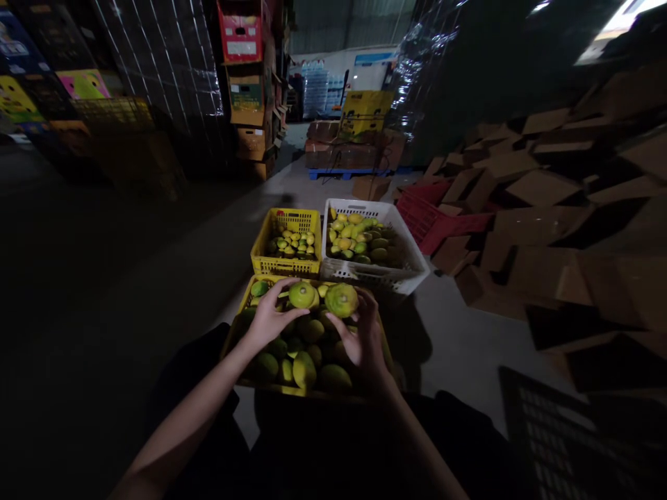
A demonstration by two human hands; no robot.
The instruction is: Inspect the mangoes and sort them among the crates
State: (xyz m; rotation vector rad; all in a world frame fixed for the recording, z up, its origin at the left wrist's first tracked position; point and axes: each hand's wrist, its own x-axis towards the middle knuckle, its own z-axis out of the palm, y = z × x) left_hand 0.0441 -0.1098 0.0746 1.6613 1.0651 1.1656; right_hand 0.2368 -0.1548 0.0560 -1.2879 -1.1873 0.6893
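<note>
My left hand [269,316] is closed round a yellow-green papaya [301,295], thumb below and fingers above. To its right, my right hand [365,335] grips a second papaya [341,300] with its stem end facing me. Both fruits are held up over the near yellow crate [299,393]. Inside that crate lie several green and yellow papayas, among them a yellowish one [304,369] close to the front wall. The fruits in my hands hide part of the crate's far side.
Beyond the near crate stand a smaller yellow crate [286,266] and a white crate [411,267], both holding yellow-green fruit. A red crate [424,215] and heaped cardboard boxes [545,187] lie to the right. Stacked cartons [247,101] rise behind; a dark crate [542,430] is at lower right.
</note>
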